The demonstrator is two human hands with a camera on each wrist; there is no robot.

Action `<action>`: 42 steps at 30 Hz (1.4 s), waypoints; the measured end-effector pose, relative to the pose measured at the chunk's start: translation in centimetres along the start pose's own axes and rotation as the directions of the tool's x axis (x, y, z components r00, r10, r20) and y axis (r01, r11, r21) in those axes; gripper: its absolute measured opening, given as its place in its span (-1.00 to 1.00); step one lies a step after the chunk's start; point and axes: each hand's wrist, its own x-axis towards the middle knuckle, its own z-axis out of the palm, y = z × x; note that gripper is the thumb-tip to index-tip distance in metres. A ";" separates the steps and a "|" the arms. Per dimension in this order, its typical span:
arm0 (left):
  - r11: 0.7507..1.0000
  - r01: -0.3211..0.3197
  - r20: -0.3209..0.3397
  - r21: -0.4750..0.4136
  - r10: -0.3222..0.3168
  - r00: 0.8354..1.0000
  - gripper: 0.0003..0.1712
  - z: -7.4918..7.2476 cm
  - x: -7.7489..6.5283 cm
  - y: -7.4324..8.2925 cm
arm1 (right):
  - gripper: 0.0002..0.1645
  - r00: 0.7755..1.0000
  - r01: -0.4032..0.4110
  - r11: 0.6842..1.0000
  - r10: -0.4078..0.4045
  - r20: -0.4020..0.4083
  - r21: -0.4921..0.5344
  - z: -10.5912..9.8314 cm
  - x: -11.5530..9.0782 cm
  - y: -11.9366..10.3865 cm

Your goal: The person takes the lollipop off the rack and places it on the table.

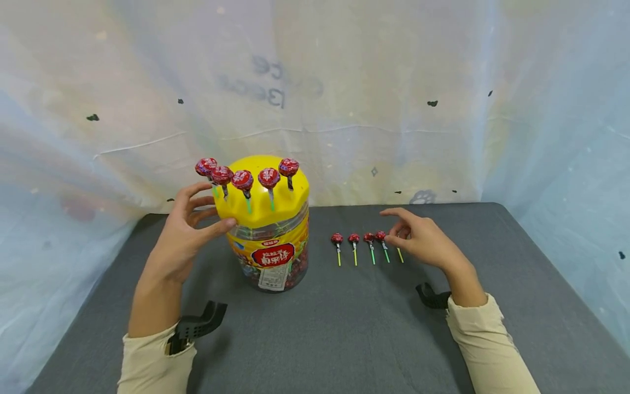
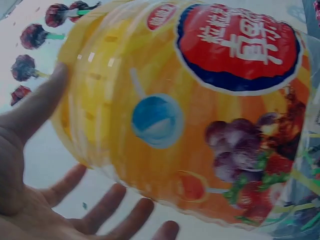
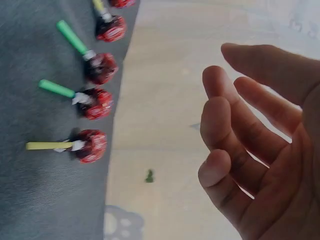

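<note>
A clear jar with a yellow-orange printed label (image 1: 270,257) stands left of centre, topped by a yellow lid (image 1: 268,210). Several red-wrapped lollipops (image 1: 243,180) stick up from holes along the lid's edge. My left hand (image 1: 184,232) is at the lid's left side, thumb on its front edge. In the left wrist view its other fingers (image 2: 107,210) spread loosely beside the jar. My right hand (image 1: 420,238) hovers at the right end of a row of lollipops (image 1: 354,239), holding nothing. The right wrist view shows its fingers (image 3: 215,117) loosely bent, apart from the lollipops (image 3: 92,146).
The row lies on a dark grey tabletop (image 1: 320,334), heads toward the back, with green and yellow sticks. More lollipops show inside the jar's bottom. A pale, patterned sheet (image 1: 354,82) hangs behind the table and on both sides.
</note>
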 end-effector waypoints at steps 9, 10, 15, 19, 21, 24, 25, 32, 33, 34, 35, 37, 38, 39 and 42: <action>0.981 -0.085 0.092 -0.175 0.102 0.990 0.02 0.5 0.5 -0.6 | -0.41 0.996 0.081 0.996 -0.082 -0.032 -0.037 -0.6 -0.8 -2.7; 0.981 -0.087 0.098 -0.175 0.105 0.990 0.03 0.5 0.5 -0.6 | -0.41 0.995 0.089 0.995 -0.090 -0.031 -0.040 -0.6 -0.8 -3.0; 0.985 -0.070 0.115 -0.160 0.089 0.989 0.06 0.6 0.4 -0.5 | -0.42 0.990 0.129 0.990 -0.131 -0.044 -0.050 -0.7 -1.2 -4.4; 0.992 -0.059 0.117 -0.109 0.072 0.991 0.08 0.7 0.4 -0.1 | -0.45 0.981 0.174 0.984 -0.176 -0.077 -0.028 -0.6 -1.4 -5.7; 0.996 -0.054 0.124 -0.076 0.063 0.990 0.09 0.7 0.4 0.1 | -0.46 0.976 0.203 0.979 -0.203 -0.085 0.001 -0.5 -1.4 -6.5; 0.999 -0.042 0.140 -0.032 0.046 0.989 0.07 0.6 0.4 0.2 | -0.48 0.965 0.248 0.968 -0.243 -0.093 0.040 -0.5 -1.2 -8.2; 0.999 -0.040 0.147 -0.023 0.042 0.988 0.06 0.5 0.4 0.2 | -0.48 0.961 0.263 0.963 -0.257 -0.098 0.054 -0.5 -1.1 -8.9; 1.000 -0.018 0.169 -0.005 0.019 0.985 0.01 -0.6 0.5 0.0 | -0.44 0.909 0.361 0.924 -0.319 -0.269 0.125 -0.7 0.4 -13.7; 1.000 -0.017 0.171 -0.003 0.017 0.985 0.01 -0.7 0.5 0.0 | -0.42 0.899 0.370 0.920 -0.319 -0.301 0.131 -0.7 0.7 -14.3; 1.000 -0.019 0.173 0.001 0.019 0.985 0.01 -0.8 0.5 0.1 | -0.39 0.889 0.377 0.917 -0.317 -0.331 0.132 -0.6 1.0 -14.8; 1.000 -0.022 0.176 0.002 0.021 0.984 0.01 -0.8 0.6 0.1 | -0.37 0.879 0.381 0.916 -0.315 -0.357 0.130 -0.6 1.3 -15.3; 0.999 -0.032 0.179 0.004 0.030 0.983 0.01 -0.9 0.6 0.1 | -0.31 0.860 0.392 0.911 -0.312 -0.403 0.130 -0.3 1.9 -16.3; 0.999 -0.038 0.182 0.007 0.036 0.983 0.00 -0.9 0.7 0.2 | -0.30 0.851 0.398 0.908 -0.312 -0.422 0.131 -0.2 2.3 -16.7; 0.999 -0.045 0.184 0.011 0.042 0.982 0.00 -1.0 0.7 0.2 | -0.28 0.841 0.405 0.906 -0.316 -0.439 0.125 -0.1 2.6 -17.1; 0.998 -0.064 0.188 0.016 0.060 0.980 -0.01 -1.0 0.8 0.3 | -0.27 0.808 0.439 0.891 -0.335 -0.484 0.116 0.5 3.4 -18.1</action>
